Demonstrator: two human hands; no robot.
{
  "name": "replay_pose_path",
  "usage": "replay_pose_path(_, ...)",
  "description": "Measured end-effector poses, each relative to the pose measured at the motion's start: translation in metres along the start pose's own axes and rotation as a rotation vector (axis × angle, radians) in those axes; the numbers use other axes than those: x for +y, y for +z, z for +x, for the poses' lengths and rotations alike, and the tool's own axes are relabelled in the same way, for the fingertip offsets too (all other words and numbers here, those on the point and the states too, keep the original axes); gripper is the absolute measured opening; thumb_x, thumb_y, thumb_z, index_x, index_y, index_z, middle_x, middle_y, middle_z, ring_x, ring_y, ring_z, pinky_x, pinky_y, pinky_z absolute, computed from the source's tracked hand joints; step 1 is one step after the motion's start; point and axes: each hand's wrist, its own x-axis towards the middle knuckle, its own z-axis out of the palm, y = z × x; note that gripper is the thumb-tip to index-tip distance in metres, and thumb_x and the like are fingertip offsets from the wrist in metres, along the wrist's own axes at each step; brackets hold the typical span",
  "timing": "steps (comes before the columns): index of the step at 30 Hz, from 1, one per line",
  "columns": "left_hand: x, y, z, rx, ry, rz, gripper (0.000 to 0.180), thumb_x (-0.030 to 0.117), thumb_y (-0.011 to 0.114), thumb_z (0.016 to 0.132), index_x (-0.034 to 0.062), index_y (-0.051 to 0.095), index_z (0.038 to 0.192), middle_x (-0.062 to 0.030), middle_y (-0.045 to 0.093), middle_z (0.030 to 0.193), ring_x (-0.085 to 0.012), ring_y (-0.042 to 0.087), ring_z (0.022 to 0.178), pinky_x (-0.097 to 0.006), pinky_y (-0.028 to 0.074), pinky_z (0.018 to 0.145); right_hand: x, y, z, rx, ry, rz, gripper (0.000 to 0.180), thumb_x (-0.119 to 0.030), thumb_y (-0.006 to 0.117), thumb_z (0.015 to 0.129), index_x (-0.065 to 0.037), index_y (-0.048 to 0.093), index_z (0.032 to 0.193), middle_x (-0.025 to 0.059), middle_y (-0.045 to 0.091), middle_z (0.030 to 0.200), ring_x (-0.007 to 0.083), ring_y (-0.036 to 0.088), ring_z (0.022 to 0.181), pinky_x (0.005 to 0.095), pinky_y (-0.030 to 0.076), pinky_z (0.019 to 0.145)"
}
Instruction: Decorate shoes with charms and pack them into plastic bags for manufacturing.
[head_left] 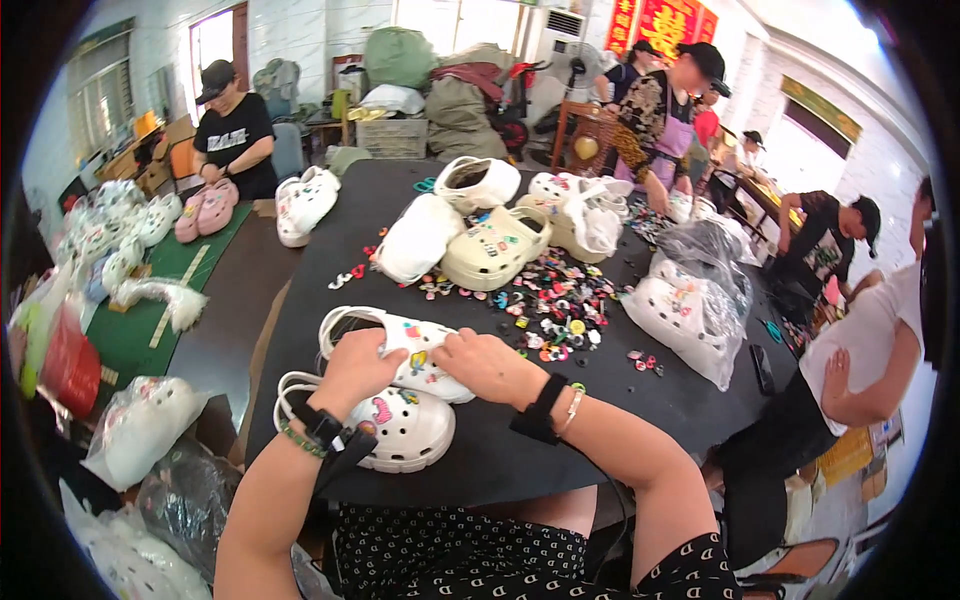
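A white clog [432,382] decorated with colourful charms lies on the dark table in front of me. My left hand [362,368] grips its heel-side part, with the thumb across the upper. The fingers of my right hand [488,366] press on the toe part, over the charms; what lies under the fingertips is hidden. Just nearer to me sits a second white clog [410,432] with charms, its strap toward the left and partly behind my left wrist. Beyond my hands a scattered heap of small coloured shoe charms [570,312] covers the tabletop.
Behind the heap stand a cream clog [492,250] and several white clogs [418,240]. A clear bag of white clogs [680,310] lies at the right, near a black phone [762,368]. Other people work around the table; bagged clogs [150,425] sit at the left.
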Motion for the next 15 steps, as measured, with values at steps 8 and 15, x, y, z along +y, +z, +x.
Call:
replay_pose_path(8,0.002,-0.003,-0.004,0.008,-0.055,-0.006,0.034,0.033,0.070,0.083,-0.0010,0.069,0.087,-0.0211,0.068,0.086,-0.0383,0.065,0.086,-0.045,0.051,0.078,0.002,0.012,-0.006,0.060,-0.043,-0.074,0.017,-0.012,0.060,0.082,-0.006,0.057,0.099,0.0091,0.057,0.088,0.0250,0.061,0.083,0.0340,0.055,0.063)
replay_pose_path(15,-0.005,-0.005,-0.001,-0.034,-0.023,-0.008,0.041,0.038,0.069,0.085,-0.0024,0.066,0.085,-0.0212,0.067,0.088,-0.0375,0.065,0.086,-0.045,0.050,0.077,0.006,0.010,0.006,0.045,0.072,0.023,0.016,-0.013,0.060,0.084,-0.006,0.057,0.098,0.0101,0.059,0.090,0.0277,0.063,0.089,0.0377,0.055,0.072)
